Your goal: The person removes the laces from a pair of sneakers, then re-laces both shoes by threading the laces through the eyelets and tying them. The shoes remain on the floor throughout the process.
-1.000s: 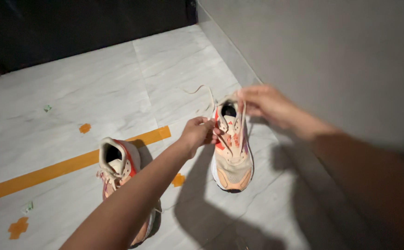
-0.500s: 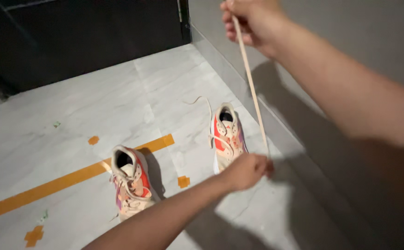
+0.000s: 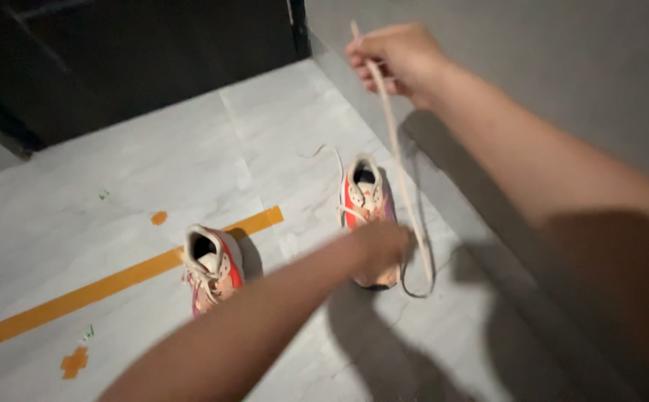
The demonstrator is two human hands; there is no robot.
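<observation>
**Lace drawn up from the right-hand sneaker**

The beige shoelace (image 3: 399, 149) runs from the raised right hand (image 3: 395, 56), which is closed around its upper end, down past the sneaker (image 3: 365, 205) by the wall, and sags into a loose loop (image 3: 417, 286) just above the marble floor (image 3: 153, 164). The left hand (image 3: 380, 246) is low over the toe end of that shoe; motion blur makes it hard to say, but it looks curled, and I cannot tell whether it pinches the lace or only rests at the shoe. A second free end of lace (image 3: 328, 152) trails on the floor behind the heel.

To handle the lace well here, the slack loop wants taking up evenly: keep the lower hand steady on the shoe so it does not lift or twist, and pull in line with the eyelets rather than across them.

The other sneaker (image 3: 211, 268) stands well apart to the left, beside an orange tape line (image 3: 116, 279). The grey wall (image 3: 525, 74) runs close along the right.
</observation>
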